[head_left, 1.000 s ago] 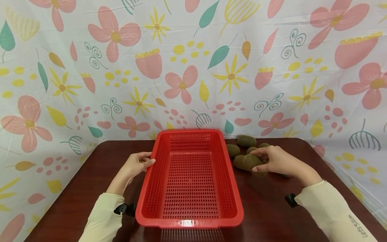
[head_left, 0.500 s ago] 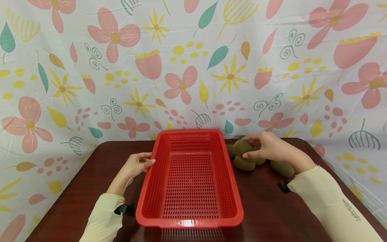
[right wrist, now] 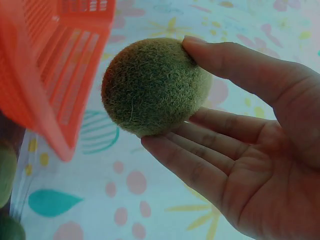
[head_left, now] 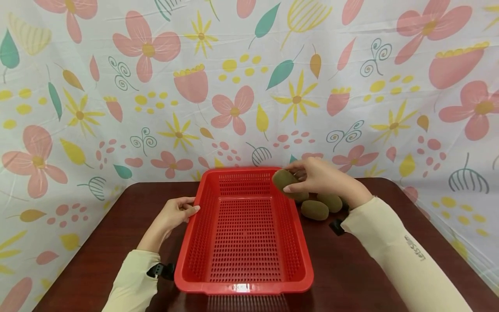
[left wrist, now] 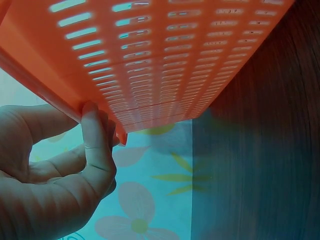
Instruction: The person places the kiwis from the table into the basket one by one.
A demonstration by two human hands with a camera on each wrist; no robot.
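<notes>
A red perforated plastic basket (head_left: 243,287) stands on the table with nothing inside it. My left hand (head_left: 174,216) pinches the basket's left rim between thumb and fingers; the left wrist view shows the fingertips (left wrist: 91,120) at the rim's underside. Above the basket's right rim, near the far corner, my right hand (head_left: 317,177) holds a fuzzy brown kiwi (head_left: 285,180) between thumb and fingers. The right wrist view shows this kiwi (right wrist: 155,87) whole, clear of the basket. Below that hand, several kiwis (head_left: 315,210) lie on the table just right of the basket, some partly hidden.
The dark reddish-brown table (head_left: 351,273) carries the basket and the kiwis. Behind it hangs a white cloth (head_left: 249,104) printed with flowers and leaves, close to the table's back edge.
My right hand has lifted a kiwi from the pile and carried it up and left to the basket's right rim. The left hand and the basket have stayed in place.
</notes>
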